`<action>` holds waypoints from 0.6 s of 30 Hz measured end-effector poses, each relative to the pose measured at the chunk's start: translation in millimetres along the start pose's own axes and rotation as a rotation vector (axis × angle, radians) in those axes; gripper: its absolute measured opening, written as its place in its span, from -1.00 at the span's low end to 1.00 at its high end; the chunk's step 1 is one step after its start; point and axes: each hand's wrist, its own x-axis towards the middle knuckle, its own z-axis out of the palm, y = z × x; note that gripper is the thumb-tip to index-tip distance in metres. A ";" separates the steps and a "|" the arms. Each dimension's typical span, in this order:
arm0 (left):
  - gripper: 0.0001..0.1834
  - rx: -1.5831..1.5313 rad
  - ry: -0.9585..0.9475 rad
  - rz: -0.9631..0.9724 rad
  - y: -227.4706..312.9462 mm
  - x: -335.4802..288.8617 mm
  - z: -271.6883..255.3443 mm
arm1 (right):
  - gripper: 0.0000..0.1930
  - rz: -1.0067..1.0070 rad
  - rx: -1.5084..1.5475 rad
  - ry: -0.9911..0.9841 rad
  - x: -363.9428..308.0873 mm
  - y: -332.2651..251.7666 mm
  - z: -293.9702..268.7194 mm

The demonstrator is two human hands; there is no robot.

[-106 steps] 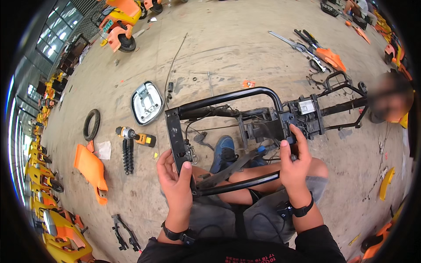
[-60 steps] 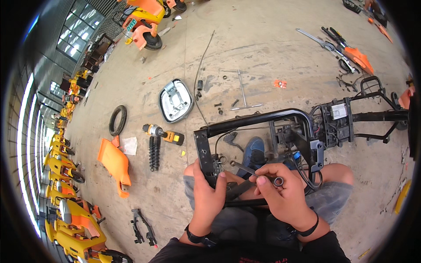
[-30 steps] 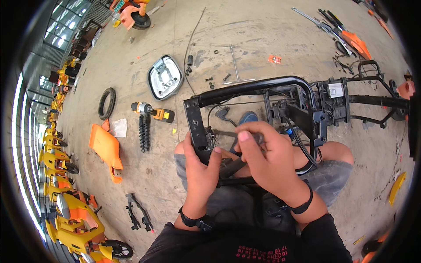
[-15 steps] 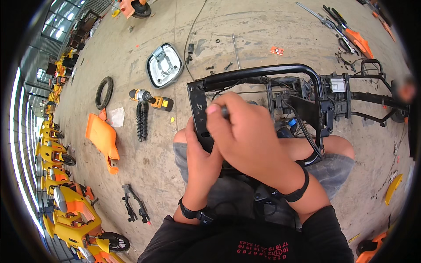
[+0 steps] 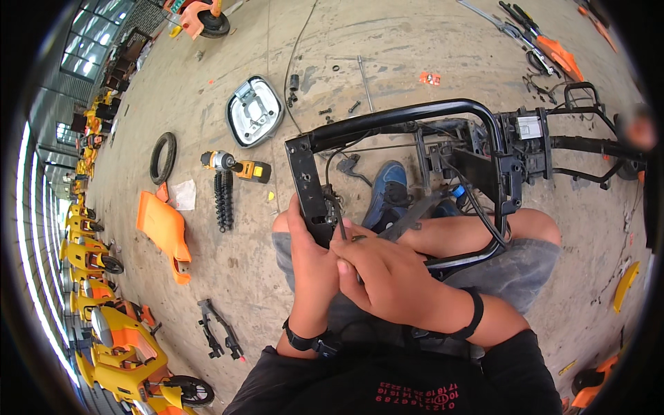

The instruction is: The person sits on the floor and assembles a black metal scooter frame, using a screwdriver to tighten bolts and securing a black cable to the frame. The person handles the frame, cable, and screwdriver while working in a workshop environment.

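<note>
In the head view, the left hand [image 5: 313,266] grips the flat end plate [image 5: 301,176] of a black frame [image 5: 408,114], whose lower tube crosses the person's thigh; the right hand [image 5: 391,277] is closed round a slim metal tool [image 5: 342,227]. Beyond the frame's upper left corner, an open-faced shell [image 5: 238,119] lies on the floor [image 5: 415,41], holding moulded fittings.

This is looking like a scooter workshop: scooters [image 5: 124,377] are lining the left hand's [image 5: 311,268] left, a power tool [image 5: 245,169] lying nearer.
</note>
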 end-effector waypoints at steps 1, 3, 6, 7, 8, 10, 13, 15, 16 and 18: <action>-0.14 -0.036 0.009 -0.020 0.3 0.6 0.4 | -0.71 0.005 -0.013 -0.018 -8.5 0.1 -0.6; -0.14 -0.114 0.021 -0.057 1.6 2.1 2.3 | -0.66 0.009 -0.101 -0.143 -24.4 0.1 -4.9; -0.15 -0.168 0.016 -0.079 2.2 0.5 1.9 | -0.65 0.044 -0.099 -0.203 -30.6 2.1 -15.1; -0.15 -0.137 0.016 -0.056 0.7 0.4 1.9 | -0.65 0.060 -0.075 -0.201 -30.6 2.0 -18.6; -0.15 -0.106 0.015 -0.032 -2.5 0.8 1.9 | -0.66 0.103 -0.046 -0.135 -26.0 1.7 -22.9; -0.15 -0.032 0.022 0.014 -7.1 1.2 -0.4 | -0.68 0.187 0.027 -0.001 -6.1 2.8 -29.0; -0.15 -0.122 0.007 -0.015 -1.8 1.4 -0.1 | -0.77 0.399 0.260 0.062 12.2 8.3 -34.5; -0.14 -0.132 0.003 -0.015 -1.7 1.0 -0.7 | -0.80 0.523 0.385 0.067 27.4 2.9 -39.9; -0.14 -0.127 0.002 -0.013 -3.6 1.0 -1.2 | -0.80 0.498 0.351 0.045 29.3 4.5 -37.0; -0.13 -0.131 0.004 -0.028 -2.8 1.0 -1.0 | -0.78 0.451 0.281 -0.008 30.4 9.3 -29.6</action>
